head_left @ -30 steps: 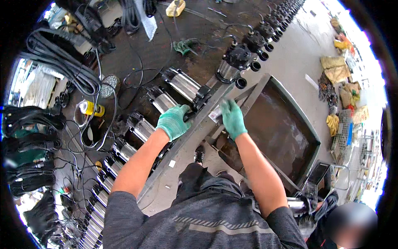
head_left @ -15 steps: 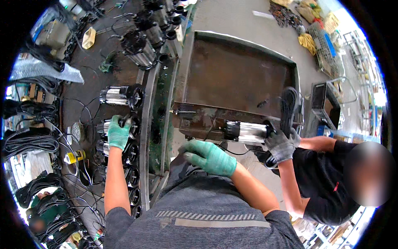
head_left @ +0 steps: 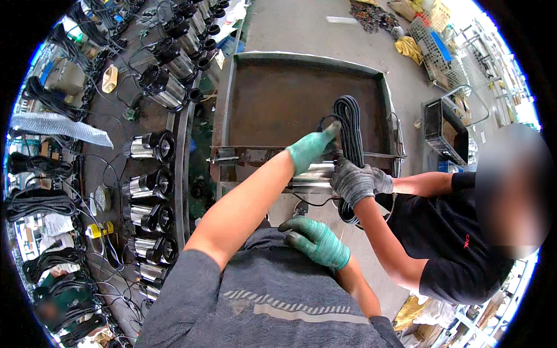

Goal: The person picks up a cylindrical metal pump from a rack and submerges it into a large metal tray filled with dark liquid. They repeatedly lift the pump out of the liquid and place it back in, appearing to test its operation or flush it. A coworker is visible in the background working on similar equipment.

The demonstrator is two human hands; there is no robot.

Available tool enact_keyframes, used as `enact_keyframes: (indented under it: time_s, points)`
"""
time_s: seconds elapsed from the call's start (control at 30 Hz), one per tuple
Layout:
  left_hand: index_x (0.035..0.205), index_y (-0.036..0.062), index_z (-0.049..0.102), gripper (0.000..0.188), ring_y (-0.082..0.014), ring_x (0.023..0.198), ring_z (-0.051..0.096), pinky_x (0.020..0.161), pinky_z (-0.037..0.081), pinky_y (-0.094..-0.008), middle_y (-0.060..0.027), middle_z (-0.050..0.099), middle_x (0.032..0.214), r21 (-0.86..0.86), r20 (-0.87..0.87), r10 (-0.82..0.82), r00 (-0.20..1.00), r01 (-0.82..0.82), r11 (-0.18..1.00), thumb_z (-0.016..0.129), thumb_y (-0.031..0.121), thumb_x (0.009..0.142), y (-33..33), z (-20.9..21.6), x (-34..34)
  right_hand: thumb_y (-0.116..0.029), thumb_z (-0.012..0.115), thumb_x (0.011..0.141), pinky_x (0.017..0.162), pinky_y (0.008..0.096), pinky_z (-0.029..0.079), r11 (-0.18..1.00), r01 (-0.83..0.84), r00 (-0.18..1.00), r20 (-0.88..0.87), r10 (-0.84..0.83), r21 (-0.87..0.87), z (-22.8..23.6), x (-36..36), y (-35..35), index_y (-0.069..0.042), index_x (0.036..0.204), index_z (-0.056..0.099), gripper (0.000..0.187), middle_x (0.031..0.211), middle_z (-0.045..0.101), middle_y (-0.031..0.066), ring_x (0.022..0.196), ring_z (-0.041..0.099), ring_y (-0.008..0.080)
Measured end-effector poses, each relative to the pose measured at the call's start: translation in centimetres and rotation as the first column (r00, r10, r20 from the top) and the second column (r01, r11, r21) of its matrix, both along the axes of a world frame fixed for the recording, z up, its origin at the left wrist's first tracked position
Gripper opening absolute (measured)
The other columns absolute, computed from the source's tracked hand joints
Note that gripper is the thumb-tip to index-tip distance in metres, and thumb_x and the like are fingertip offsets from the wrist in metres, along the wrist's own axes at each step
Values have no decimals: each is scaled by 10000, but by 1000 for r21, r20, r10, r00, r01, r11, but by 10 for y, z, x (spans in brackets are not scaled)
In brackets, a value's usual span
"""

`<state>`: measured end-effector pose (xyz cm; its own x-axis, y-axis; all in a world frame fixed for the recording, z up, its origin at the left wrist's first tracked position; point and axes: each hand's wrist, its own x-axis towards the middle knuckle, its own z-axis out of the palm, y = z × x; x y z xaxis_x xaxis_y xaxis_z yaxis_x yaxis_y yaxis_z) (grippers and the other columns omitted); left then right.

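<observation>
In a green glove, my left hand (head_left: 313, 148) stretches across to a coil of black cable (head_left: 351, 130). Its fingertips meet the near side of the coil, but their grip is partly hidden. Beneath that hand lies a steel-bodied pump (head_left: 313, 178) with a cylindrical shell, at the front of a brown metal tray (head_left: 278, 98). A co-worker's grey-gloved hands (head_left: 355, 180) hold the lower part of the coil beside the pump's end. My right hand (head_left: 319, 240), also green-gloved, rests at my waist with loosely bent fingers apart and nothing in them.
Several similar pumps (head_left: 148, 185) lie in a row along the left bench, and more stand upright (head_left: 162, 87) farther back. A metal rail (head_left: 181, 174) edges that bench. The co-worker (head_left: 435, 238) stands close on the right. Beyond is a black crate (head_left: 441, 130) with a handle.
My left hand has left a pump on the left bench and swung right to the cable coil. My right hand stays near my waist. The co-worker's coil now stands over the tray's front edge.
</observation>
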<state>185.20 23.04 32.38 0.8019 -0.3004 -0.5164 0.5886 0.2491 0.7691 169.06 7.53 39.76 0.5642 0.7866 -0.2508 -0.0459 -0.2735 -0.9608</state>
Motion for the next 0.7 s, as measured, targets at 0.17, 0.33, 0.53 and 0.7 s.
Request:
enact_keyframes:
  time_s: [0.17,0.33,0.53,0.7]
  points:
    - [1206,42,688,553,-220,986,630,895,502,-407,-88,706,1130,-57,-31,51,998,-53,997,765,491,892,-39,-3,38,-174,583,1003,919,393,521,999,46,998,31,-46,-12,-6,-12,-16,-6,1229,643,287,1103,702,170,1019,672,296]
    - [1199,16,704,447,-197,953,667,895,529,-373,-93,735,1111,105,307,-17,952,-16,994,782,350,913,-34,19,21,-168,567,991,924,404,521,997,61,998,-29,-63,-47,-7,-9,-29,1,1226,649,302,1128,698,191,1036,674,318]
    - [1135,6,689,327,-183,940,685,870,568,-352,-87,728,1019,167,489,124,864,-232,958,713,289,973,19,102,-20,-186,559,988,874,401,532,993,75,992,-98,-83,-89,-20,-12,-36,-27,1228,665,307,1107,691,203,974,685,321]
    - [1083,18,639,458,-306,776,744,695,629,-444,-146,721,909,-200,362,566,741,-531,823,670,459,961,90,157,-71,-153,597,975,851,385,535,993,46,998,-43,-50,-108,1,3,-28,-10,1158,691,250,1024,704,186,933,692,290]
